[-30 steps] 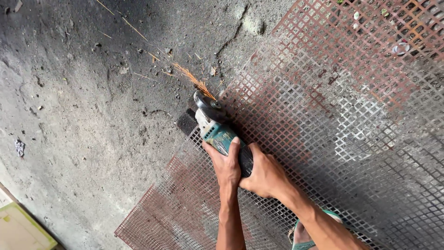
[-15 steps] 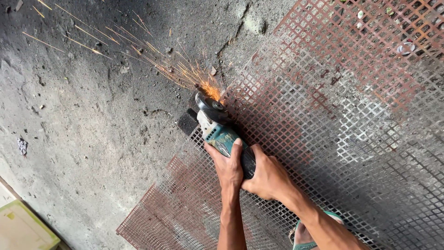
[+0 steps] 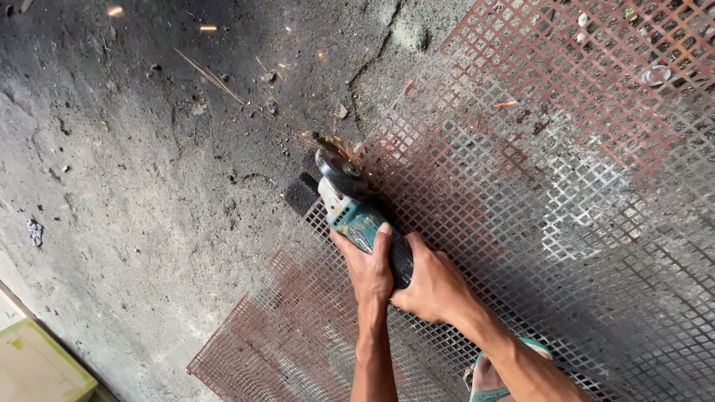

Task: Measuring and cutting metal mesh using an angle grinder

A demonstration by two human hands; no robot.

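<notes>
**Both hands on angle grinder at mesh edge**

Left hand [image 3: 370, 269] and right hand [image 3: 432, 286] each have their grip closed around the teal angle grinder [image 3: 357, 216]. Its disc end sits just ahead of the grips, on the edge of the rusty perforated metal sheet [image 3: 566, 193] lying on the concrete floor [image 3: 134, 171]. Sparks [image 3: 212, 74] fly well ahead, up-left.

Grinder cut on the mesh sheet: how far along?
Done: hard to tell; no finished kerf shows. In hand: left hand and right hand both grip the teal angle grinder, its disc at the edge of the rusty perforated mesh sheet, a few sparks flying over the concrete floor. Left: the sheet beyond the disc looks uncut.
</notes>
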